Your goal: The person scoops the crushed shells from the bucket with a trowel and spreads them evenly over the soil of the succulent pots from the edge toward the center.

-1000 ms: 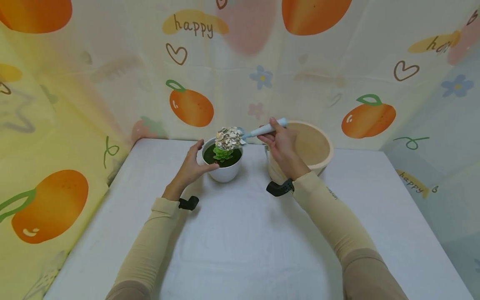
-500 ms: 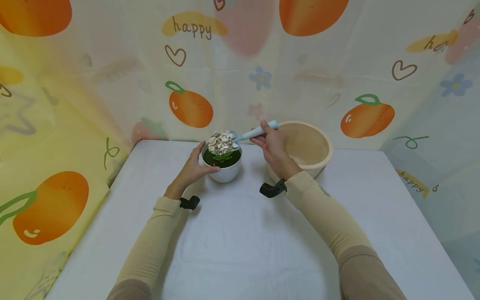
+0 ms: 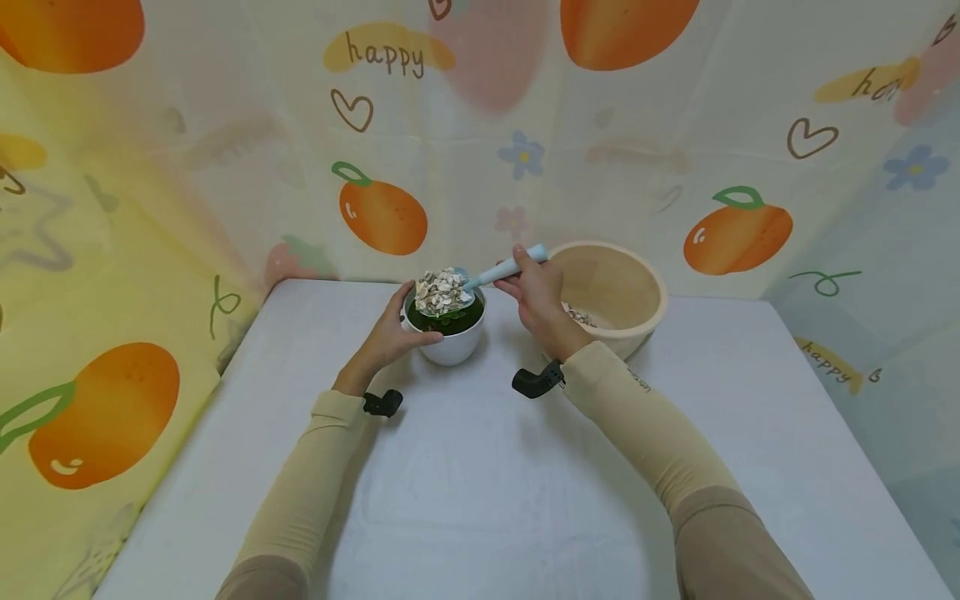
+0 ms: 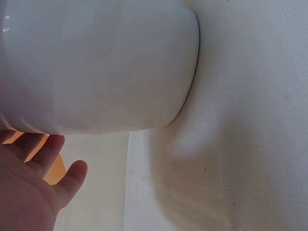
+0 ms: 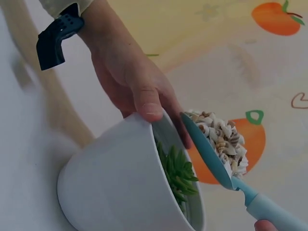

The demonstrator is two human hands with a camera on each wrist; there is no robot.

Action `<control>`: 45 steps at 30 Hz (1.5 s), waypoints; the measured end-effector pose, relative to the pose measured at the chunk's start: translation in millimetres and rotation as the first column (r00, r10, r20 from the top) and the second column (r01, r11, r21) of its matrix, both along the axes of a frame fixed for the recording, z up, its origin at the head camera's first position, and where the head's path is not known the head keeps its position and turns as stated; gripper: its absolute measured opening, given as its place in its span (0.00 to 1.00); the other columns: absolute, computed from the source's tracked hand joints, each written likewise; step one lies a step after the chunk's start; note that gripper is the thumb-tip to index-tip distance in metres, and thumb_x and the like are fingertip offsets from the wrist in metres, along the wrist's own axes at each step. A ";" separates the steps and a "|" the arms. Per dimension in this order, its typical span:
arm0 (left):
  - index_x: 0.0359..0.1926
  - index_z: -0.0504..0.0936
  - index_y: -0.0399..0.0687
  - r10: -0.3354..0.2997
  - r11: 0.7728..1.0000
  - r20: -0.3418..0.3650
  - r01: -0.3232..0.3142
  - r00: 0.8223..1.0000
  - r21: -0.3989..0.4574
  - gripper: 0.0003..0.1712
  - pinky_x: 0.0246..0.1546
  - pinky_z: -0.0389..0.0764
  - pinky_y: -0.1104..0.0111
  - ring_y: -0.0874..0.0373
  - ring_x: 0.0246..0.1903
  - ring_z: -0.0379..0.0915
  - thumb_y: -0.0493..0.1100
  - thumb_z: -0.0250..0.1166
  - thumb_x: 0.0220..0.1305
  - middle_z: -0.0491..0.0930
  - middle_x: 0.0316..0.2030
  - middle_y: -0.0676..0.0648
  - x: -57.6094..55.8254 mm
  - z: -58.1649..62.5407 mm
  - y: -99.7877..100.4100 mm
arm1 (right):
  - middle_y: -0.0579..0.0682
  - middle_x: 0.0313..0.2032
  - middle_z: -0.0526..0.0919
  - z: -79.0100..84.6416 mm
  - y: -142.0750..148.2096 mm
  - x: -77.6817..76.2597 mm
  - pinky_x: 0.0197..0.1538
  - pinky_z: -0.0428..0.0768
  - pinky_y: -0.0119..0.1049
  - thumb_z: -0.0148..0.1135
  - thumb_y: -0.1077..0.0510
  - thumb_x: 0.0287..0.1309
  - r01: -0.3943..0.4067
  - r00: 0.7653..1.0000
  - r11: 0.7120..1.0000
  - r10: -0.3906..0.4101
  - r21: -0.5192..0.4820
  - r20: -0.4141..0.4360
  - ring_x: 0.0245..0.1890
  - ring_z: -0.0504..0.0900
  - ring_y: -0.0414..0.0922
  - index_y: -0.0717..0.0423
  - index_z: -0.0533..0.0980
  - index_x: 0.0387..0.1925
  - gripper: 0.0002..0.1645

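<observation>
My left hand [image 3: 388, 335] holds the white flowerpot [image 3: 452, 348] by its rim, with the thumb on the near side and fingers round the left. A green succulent [image 5: 179, 174] grows from the pot, partly covered in the head view. My right hand [image 3: 542, 298] grips the light blue handle of a small garden trowel [image 3: 512, 267]. Heaped on its blade are small seashells [image 5: 222, 138], white and brownish. The right wrist view shows the blade over the pot's opening, tilted, with the shells still on it. In the left wrist view the pot's base stands on the cloth.
A large beige pot [image 3: 643, 307] stands to the right, behind my right forearm, with some shells [image 3: 579, 316] at its bottom. White cloth covers the table [image 3: 465, 483]. A patterned curtain [image 3: 465, 133] hangs close behind both pots.
My right hand has moved left and slightly down with the trowel, bringing the shells lower over the succulent. The left hand and the flowerpot have stayed nearly in place.
</observation>
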State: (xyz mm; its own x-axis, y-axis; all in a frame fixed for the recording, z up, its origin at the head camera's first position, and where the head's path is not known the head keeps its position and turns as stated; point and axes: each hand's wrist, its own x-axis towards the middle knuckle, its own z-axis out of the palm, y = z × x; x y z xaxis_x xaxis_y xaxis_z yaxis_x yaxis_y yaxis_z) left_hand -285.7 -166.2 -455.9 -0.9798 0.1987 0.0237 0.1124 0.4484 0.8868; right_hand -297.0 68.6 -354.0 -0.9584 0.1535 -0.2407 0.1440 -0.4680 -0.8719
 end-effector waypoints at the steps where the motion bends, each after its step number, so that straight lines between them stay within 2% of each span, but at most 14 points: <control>1: 0.77 0.42 0.50 0.000 1.000 -0.003 0.000 1.000 0.004 0.64 0.73 0.51 0.46 0.46 0.76 0.41 0.51 0.76 0.50 0.44 0.77 0.43 -0.1 0.1 0.2 | 0.69 0.50 0.79 0.0 -0.4 -0.3 0.52 0.82 0.46 0.53 0.55 0.71 0.000 1.000 1.000 0.000 0.003 0.002 0.54 0.82 0.58 0.62 0.71 0.45 0.12; 4: 0.77 0.42 0.49 -0.003 1.000 -0.013 0.003 1.000 0.008 0.64 0.73 0.51 0.46 0.46 0.76 0.41 0.50 0.75 0.51 0.44 0.77 0.43 -0.5 -0.9 -0.5 | 0.62 0.40 0.81 0.3 -2.1 -1.2 0.52 0.82 0.46 0.53 0.55 0.71 -0.005 1.000 1.000 0.005 0.017 0.011 0.53 0.82 0.59 0.61 0.71 0.45 0.12; 6: 0.77 0.42 0.49 -0.007 1.000 -0.017 0.007 1.000 0.010 0.63 0.73 0.51 0.46 0.46 0.76 0.40 0.49 0.75 0.51 0.44 0.77 0.43 -0.4 -1.7 -1.1 | 0.59 0.38 0.80 0.3 -3.3 -1.7 0.51 0.82 0.46 0.53 0.55 0.71 -0.007 1.000 1.000 0.007 0.025 0.018 0.53 0.82 0.59 0.60 0.70 0.43 0.10; 13: 0.77 0.41 0.49 -0.022 0.999 -0.019 0.023 1.000 0.037 0.62 0.73 0.50 0.45 0.46 0.76 0.40 0.49 0.75 0.52 0.44 0.77 0.44 -0.5 -3.7 -0.7 | 0.71 0.54 0.78 -0.7 -6.7 -2.3 0.52 0.82 0.46 0.53 0.55 0.70 -0.002 1.000 0.999 0.001 0.050 0.025 0.54 0.81 0.60 0.60 0.71 0.44 0.11; 16: 0.77 0.41 0.50 -0.022 0.999 -0.012 0.023 1.000 0.040 0.63 0.73 0.51 0.45 0.46 0.76 0.41 0.49 0.75 0.52 0.44 0.77 0.44 -0.1 -3.2 -0.5 | 0.72 0.54 0.78 -3.4 -8.4 -3.3 0.51 0.82 0.47 0.53 0.55 0.70 0.001 1.000 0.998 -0.001 0.059 0.010 0.54 0.81 0.60 0.60 0.71 0.44 0.11; 22: 0.78 0.41 0.53 -0.012 1.000 0.002 0.012 1.000 0.020 0.65 0.73 0.49 0.43 0.45 0.76 0.40 0.52 0.76 0.50 0.43 0.77 0.45 1.7 -2.1 -0.5 | 0.69 0.48 0.80 -10.4 -11.6 -4.4 0.49 0.83 0.46 0.54 0.56 0.70 0.010 1.000 0.997 -0.010 0.082 -0.008 0.42 0.86 0.52 0.62 0.72 0.44 0.12; 25: 0.78 0.41 0.54 -0.010 1.000 0.003 0.010 1.000 0.020 0.65 0.73 0.48 0.43 0.45 0.76 0.39 0.52 0.76 0.50 0.42 0.77 0.45 1.6 -2.4 -1.0 | 0.67 0.46 0.81 -11.3 -12.2 -4.0 0.49 0.84 0.45 0.54 0.55 0.70 0.006 1.000 0.995 -0.006 0.103 -0.006 0.41 0.86 0.51 0.65 0.72 0.48 0.15; 29: 0.77 0.41 0.54 -0.005 1.000 0.004 0.005 1.000 0.023 0.63 0.73 0.49 0.45 0.46 0.76 0.40 0.51 0.75 0.51 0.43 0.77 0.45 0.1 -3.2 -0.6 | 0.69 0.50 0.80 -10.6 -11.3 -3.8 0.49 0.84 0.44 0.54 0.54 0.70 -0.003 1.000 0.993 0.004 0.117 -0.007 0.43 0.86 0.51 0.66 0.72 0.51 0.19; 31: 0.77 0.41 0.54 -0.006 1.000 0.005 0.006 1.000 0.021 0.63 0.73 0.50 0.45 0.46 0.76 0.41 0.51 0.75 0.51 0.43 0.77 0.45 -0.9 -2.9 0.2 | 0.67 0.48 0.81 -9.7 -10.2 -4.2 0.49 0.84 0.44 0.54 0.54 0.70 0.000 1.000 0.993 0.002 0.118 -0.009 0.44 0.86 0.52 0.65 0.73 0.49 0.16; 35: 0.78 0.40 0.55 -0.008 1.000 0.019 0.008 1.000 0.015 0.63 0.73 0.49 0.44 0.45 0.76 0.39 0.51 0.75 0.52 0.42 0.77 0.45 -1.6 -1.2 0.9 | 0.57 0.35 0.82 -6.9 -7.5 -4.3 0.48 0.84 0.44 0.55 0.55 0.70 0.013 1.000 0.993 -0.011 0.113 -0.014 0.50 0.84 0.57 0.60 0.73 0.41 0.10; 37: 0.78 0.39 0.55 -0.007 1.000 0.027 0.007 1.000 0.012 0.64 0.73 0.49 0.43 0.44 0.76 0.39 0.50 0.75 0.52 0.41 0.78 0.44 -0.9 0.1 1.0 | 0.54 0.32 0.80 -5.6 -6.4 -4.0 0.49 0.84 0.45 0.55 0.55 0.70 0.020 1.000 0.994 -0.018 0.107 -0.018 0.52 0.82 0.60 0.59 0.73 0.40 0.10; 45: 0.78 0.40 0.53 -0.019 1.000 0.021 0.019 1.000 0.001 0.64 0.74 0.46 0.43 0.45 0.76 0.38 0.50 0.75 0.52 0.42 0.77 0.44 -1.0 1.3 -0.9 | 0.62 0.42 0.82 -5.4 -6.0 -3.4 0.49 0.84 0.44 0.55 0.55 0.70 0.023 1.000 0.992 -0.022 0.128 -0.008 0.48 0.85 0.55 0.62 0.73 0.45 0.13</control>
State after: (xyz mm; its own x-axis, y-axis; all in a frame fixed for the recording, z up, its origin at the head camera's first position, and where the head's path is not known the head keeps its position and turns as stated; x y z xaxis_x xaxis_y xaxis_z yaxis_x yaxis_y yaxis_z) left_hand -286.7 -167.1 -454.7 -0.9761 0.2171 0.0036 0.1024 0.4457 0.8893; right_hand -300.4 62.6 -359.4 -0.9557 0.2045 -0.2116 0.1288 -0.3558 -0.9256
